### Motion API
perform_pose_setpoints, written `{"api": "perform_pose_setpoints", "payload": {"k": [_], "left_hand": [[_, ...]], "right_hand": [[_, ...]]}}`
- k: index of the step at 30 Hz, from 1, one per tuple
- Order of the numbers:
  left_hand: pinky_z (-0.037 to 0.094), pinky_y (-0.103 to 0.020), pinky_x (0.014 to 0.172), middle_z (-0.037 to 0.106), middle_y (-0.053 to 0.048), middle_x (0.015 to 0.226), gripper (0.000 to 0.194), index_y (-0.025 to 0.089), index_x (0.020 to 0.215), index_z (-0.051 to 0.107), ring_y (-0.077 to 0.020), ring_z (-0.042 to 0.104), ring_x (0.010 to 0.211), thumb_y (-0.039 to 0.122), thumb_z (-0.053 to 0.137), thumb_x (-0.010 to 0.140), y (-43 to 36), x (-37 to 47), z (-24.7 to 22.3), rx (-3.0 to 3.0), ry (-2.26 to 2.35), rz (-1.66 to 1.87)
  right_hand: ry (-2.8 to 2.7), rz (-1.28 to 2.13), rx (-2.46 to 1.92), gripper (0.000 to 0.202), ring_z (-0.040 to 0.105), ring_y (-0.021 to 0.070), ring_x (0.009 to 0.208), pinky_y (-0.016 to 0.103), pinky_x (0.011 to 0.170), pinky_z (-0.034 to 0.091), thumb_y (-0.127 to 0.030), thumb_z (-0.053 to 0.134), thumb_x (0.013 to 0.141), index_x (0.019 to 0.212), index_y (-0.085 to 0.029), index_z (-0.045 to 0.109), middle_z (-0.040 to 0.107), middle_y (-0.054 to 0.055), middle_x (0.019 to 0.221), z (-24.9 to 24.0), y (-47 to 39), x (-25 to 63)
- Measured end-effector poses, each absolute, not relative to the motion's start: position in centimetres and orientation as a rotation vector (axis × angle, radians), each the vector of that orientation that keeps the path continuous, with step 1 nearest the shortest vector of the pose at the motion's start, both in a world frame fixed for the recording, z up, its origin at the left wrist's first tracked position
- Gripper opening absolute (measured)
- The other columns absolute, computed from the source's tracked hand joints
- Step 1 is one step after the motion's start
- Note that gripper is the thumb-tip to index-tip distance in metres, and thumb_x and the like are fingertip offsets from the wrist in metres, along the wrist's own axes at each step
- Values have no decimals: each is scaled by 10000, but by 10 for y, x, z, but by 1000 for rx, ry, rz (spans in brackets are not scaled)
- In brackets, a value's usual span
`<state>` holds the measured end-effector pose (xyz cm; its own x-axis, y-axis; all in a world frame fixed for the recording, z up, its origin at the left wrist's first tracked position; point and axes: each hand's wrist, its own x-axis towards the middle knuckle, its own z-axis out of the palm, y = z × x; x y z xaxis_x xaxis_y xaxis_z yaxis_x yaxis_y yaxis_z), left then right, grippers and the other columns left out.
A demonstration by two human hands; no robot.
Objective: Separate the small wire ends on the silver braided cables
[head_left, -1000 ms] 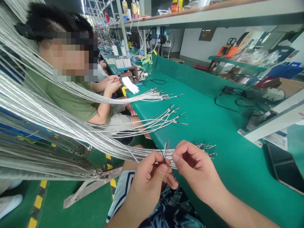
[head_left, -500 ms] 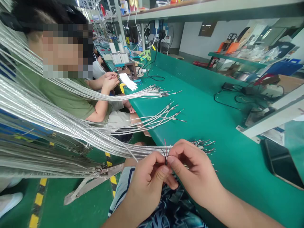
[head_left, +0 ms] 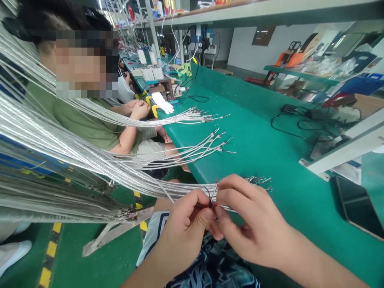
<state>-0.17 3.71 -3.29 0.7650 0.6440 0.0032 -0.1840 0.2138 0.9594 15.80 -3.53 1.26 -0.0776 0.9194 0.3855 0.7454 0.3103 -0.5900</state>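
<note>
Low in the view, my left hand [head_left: 187, 226] pinches a cable end between thumb and forefinger. Thin black, white and red wires [head_left: 210, 197] fan upward out of that end. My right hand [head_left: 255, 222] meets it from the other side, its thumb and forefinger closed at the wires; the exact contact is partly hidden by the fingers. Behind both hands a thick bundle of pale grey cables [head_left: 168, 193] runs over the table edge, its stripped tips [head_left: 259, 181] showing beyond my right hand.
Two more cable bundles, one nearer [head_left: 207, 148] and one farther [head_left: 192, 117], lie across the green table [head_left: 255, 132]. A phone [head_left: 358, 206] rests at the right. A co-worker [head_left: 87, 124] sits at the left, near a white glove [head_left: 162, 103] and a bench machine [head_left: 165, 88].
My right hand has shifted slightly and its fingers have spread a little around the wires. The red wire now shows less, partly behind the right forefinger. My left hand keeps its pinch.
</note>
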Motion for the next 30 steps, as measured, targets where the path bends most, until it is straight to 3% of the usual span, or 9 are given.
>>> {"api": "perform_pose_setpoints", "payload": {"k": [4, 9, 19, 30], "left_hand": [[542, -253, 610, 648, 16, 662, 244, 205, 863, 489, -152, 668, 607, 373, 564, 1024, 38, -1, -35, 1293, 462, 586], [538, -279, 614, 665, -9, 641, 252, 211, 862, 462, -183, 678, 607, 381, 522, 1037, 37, 2, -31, 1322, 457, 567], [541, -300, 604, 667, -18, 633, 285, 212, 845, 475, -201, 695, 605, 403, 469, 1056, 40, -5, -34, 1444, 476, 496], [524, -250, 605, 640, 9, 683, 273, 219, 865, 488, -162, 699, 607, 411, 479, 1058, 40, -20, -43, 1463, 474, 443]], "right_hand": [[-2165, -53, -1578, 113, 538, 208, 764, 375, 637, 387, -133, 533, 970, 1018, -175, 626, 613, 80, 995, 21, -40, 166], [-2406, -368, -1580, 89, 477, 228, 745, 404, 643, 332, -123, 556, 962, 924, -172, 620, 576, 49, 844, 25, -42, 168], [-2328, -120, -1546, 226, 394, 179, 689, 366, 617, 269, -153, 512, 1005, 782, -193, 524, 510, 6, 761, 30, -40, 177], [-2272, 244, -1599, 203, 400, 161, 663, 315, 606, 261, -49, 558, 837, 778, -220, 465, 485, -16, 729, 43, -46, 194]]}}
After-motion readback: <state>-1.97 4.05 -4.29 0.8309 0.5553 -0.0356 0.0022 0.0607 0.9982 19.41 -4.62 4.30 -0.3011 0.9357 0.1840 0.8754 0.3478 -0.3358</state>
